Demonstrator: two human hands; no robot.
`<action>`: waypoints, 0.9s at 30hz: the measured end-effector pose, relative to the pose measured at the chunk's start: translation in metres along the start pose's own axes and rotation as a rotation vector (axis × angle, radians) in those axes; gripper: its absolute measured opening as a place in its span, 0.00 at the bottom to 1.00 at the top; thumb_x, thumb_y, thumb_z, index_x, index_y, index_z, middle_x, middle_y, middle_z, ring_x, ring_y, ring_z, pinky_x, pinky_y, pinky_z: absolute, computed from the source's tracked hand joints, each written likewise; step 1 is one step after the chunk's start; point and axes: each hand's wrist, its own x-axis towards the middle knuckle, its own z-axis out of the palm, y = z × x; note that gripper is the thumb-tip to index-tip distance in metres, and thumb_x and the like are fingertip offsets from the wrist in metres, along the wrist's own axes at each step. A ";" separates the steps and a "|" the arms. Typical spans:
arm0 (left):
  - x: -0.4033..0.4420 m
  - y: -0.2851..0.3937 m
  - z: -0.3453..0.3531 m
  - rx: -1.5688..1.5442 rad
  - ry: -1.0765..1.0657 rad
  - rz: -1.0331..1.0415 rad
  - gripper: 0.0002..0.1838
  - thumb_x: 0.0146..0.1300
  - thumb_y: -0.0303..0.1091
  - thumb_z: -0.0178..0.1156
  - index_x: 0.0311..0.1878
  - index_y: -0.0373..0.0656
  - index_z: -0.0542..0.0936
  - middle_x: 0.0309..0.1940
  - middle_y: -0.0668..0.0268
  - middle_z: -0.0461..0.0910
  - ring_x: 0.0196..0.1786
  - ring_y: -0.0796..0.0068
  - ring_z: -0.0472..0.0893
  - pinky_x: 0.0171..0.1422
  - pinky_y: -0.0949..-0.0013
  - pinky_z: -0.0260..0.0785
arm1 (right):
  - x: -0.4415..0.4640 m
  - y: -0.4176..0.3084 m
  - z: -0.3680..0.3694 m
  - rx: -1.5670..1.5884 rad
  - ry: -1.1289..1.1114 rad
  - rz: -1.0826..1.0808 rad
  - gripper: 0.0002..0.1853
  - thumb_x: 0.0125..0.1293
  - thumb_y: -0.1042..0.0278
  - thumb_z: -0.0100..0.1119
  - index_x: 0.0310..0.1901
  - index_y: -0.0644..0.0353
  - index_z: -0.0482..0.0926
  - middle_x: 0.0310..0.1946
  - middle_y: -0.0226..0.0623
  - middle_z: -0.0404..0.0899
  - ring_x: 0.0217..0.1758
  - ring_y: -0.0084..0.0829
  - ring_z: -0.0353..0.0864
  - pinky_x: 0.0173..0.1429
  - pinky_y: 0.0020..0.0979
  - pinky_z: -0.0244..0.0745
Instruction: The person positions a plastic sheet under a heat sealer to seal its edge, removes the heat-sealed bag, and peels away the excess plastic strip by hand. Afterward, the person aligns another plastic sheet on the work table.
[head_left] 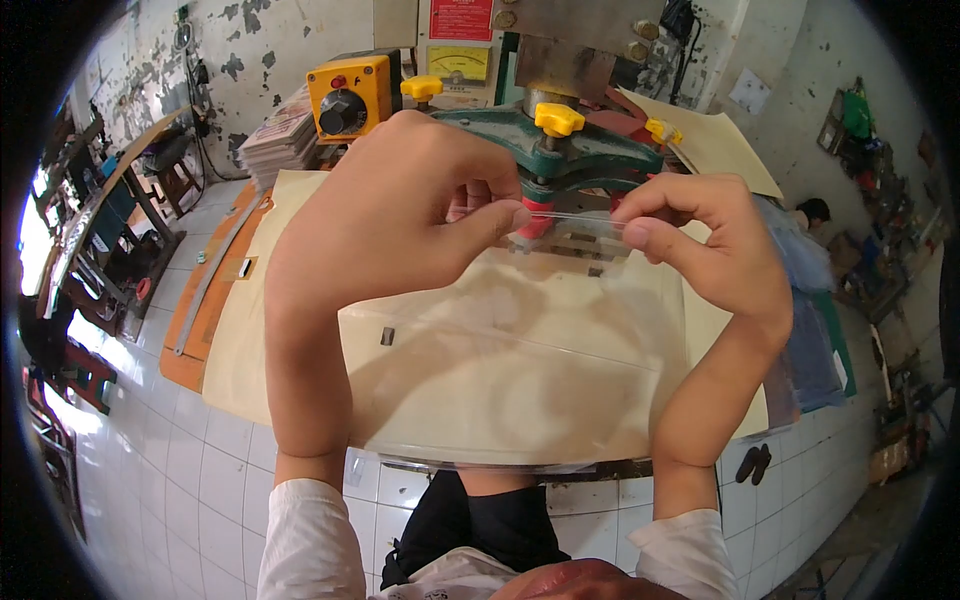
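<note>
My left hand is closed, its thumb and fingers pinching the edge of a clear plastic sheet. My right hand pinches the same edge a short way to the right. Between the two hands the edge looks taut. Below, the transparent film is hard to tell from the cream board on the worktable. Just beyond my fingertips stands a green press head with yellow star knobs and a red post.
A yellow control box with a black dial stands at the back left beside a stack of printed sheets. Bluish plastic sheets hang at the table's right side. Another person is partly visible at the far right.
</note>
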 end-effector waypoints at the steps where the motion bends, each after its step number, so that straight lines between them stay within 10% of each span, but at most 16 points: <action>1: -0.001 -0.001 -0.001 0.006 0.019 0.008 0.09 0.65 0.31 0.69 0.33 0.34 0.84 0.25 0.60 0.82 0.28 0.67 0.83 0.38 0.68 0.76 | -0.002 0.000 -0.003 -0.001 0.000 0.000 0.06 0.66 0.73 0.70 0.41 0.66 0.87 0.25 0.30 0.83 0.28 0.16 0.78 0.36 0.23 0.74; 27: 0.010 0.008 0.022 -0.204 -0.003 0.016 0.10 0.63 0.31 0.72 0.34 0.33 0.85 0.27 0.57 0.84 0.30 0.66 0.84 0.36 0.66 0.75 | 0.009 -0.011 0.021 -0.082 0.031 -0.091 0.03 0.62 0.77 0.70 0.37 0.67 0.86 0.29 0.34 0.87 0.30 0.21 0.82 0.38 0.24 0.75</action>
